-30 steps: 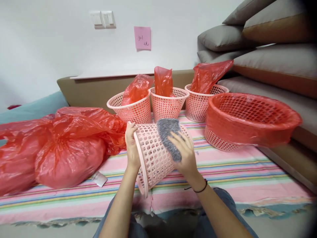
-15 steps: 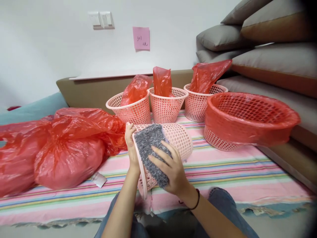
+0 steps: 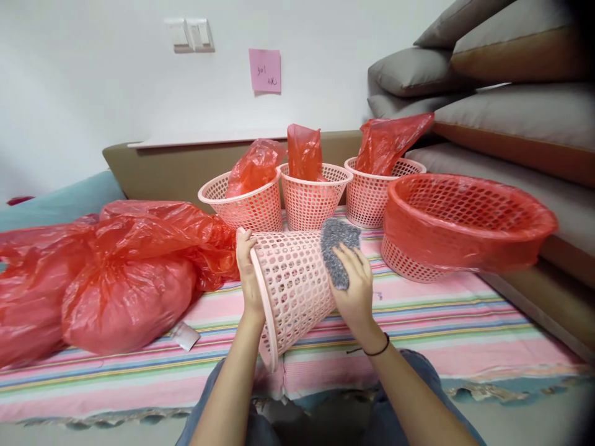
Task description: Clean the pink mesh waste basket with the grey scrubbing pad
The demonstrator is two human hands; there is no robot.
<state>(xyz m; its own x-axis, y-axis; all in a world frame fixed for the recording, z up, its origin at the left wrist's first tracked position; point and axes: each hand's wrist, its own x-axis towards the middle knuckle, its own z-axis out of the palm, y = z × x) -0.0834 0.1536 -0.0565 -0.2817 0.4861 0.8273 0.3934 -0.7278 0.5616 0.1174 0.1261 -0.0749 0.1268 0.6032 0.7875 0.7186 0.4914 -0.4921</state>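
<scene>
A pink perforated basket [image 3: 292, 285] lies on its side in front of me, its rim toward me. My left hand [image 3: 248, 275] grips that rim at the left, fingers curled over the edge. My right hand [image 3: 354, 288] presses a grey cloth [image 3: 337, 248] flat against the basket's outer wall near its bottom end, fingers stretched over the cloth.
Three pink baskets [image 3: 312, 199] with red plastic bags stand behind on a striped mat [image 3: 418, 322]. A larger basket lined with red plastic [image 3: 465, 223] sits at the right. Stuffed red bags [image 3: 116, 279] lie at the left. Grey cushions [image 3: 511, 111] are stacked at the right.
My right hand slid the grey cloth from the basket's rim end along the wall to its far bottom end. My left hand kept its grip on the rim.
</scene>
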